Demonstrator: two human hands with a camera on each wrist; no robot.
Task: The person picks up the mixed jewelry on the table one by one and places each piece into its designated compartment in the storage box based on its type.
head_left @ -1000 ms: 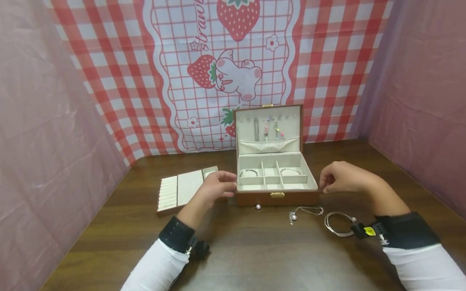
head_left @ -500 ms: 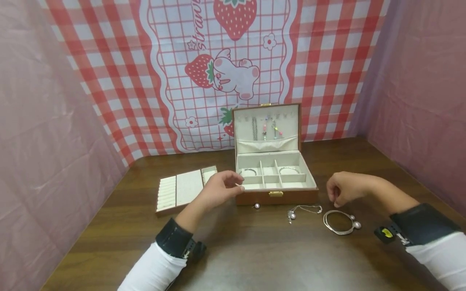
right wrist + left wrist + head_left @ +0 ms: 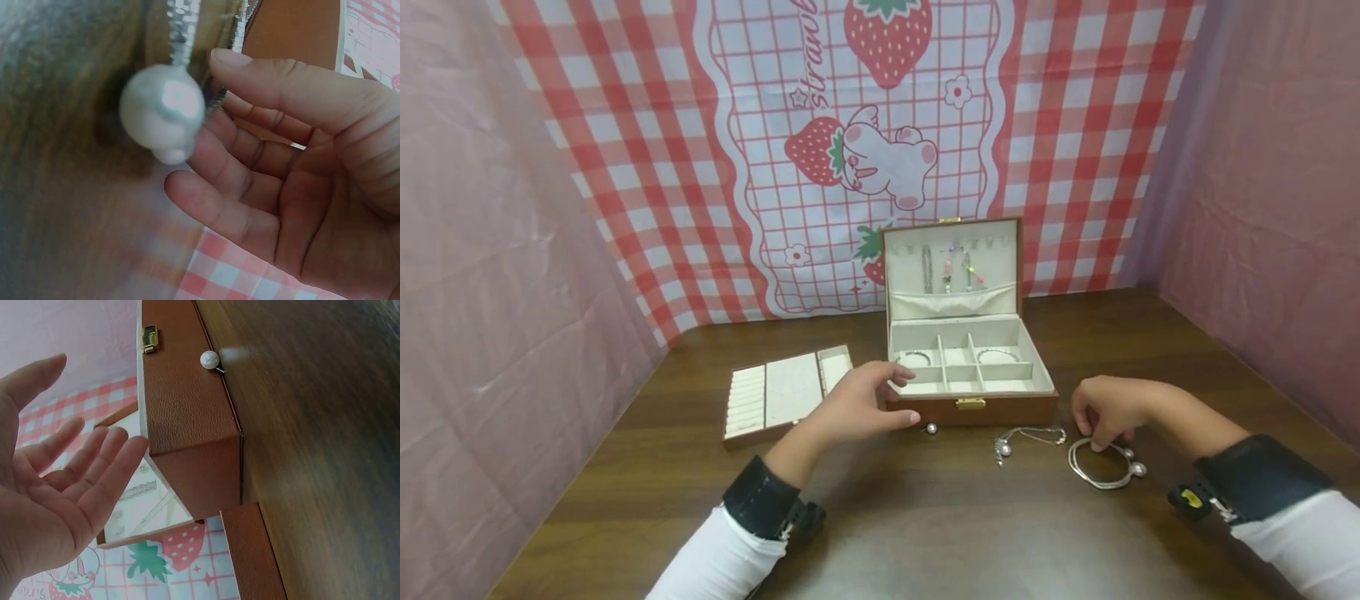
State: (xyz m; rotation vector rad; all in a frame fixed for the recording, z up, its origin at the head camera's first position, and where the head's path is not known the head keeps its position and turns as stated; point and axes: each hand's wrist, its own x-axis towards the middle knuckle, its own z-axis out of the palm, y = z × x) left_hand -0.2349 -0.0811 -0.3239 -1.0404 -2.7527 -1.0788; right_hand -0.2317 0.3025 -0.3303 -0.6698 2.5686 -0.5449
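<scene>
My right hand [image 3: 1116,407] has its thumb and fingers around the far edge of a silvery coiled bracelet [image 3: 1078,472] on the table. In the right wrist view, a large pearl bead [image 3: 161,106] ends the sparkling band, which passes between thumb and fingers. My left hand [image 3: 857,404], fingers spread and holding nothing, hovers at the front left corner of the open brown jewelry box [image 3: 925,410]. In the left wrist view, its fingertips overlap the box's edge. A pearl piece [image 3: 932,428] lies before the box; a pearl-pendant necklace [image 3: 1004,448] lies between it and the bracelet.
Bracelets [image 3: 997,356] sit in the box's compartments, and colourful jewelry [image 3: 968,271] hangs inside its raised lid. A lift-out tray [image 3: 793,388] with ring rolls stands left of the box. Strawberry-print cloth [image 3: 887,150] hangs behind the wooden table [image 3: 925,533].
My right hand has moved from beside the box down to the bracelet and grips its edge. My left hand has shifted slightly right and toward me, its fingers opening wider.
</scene>
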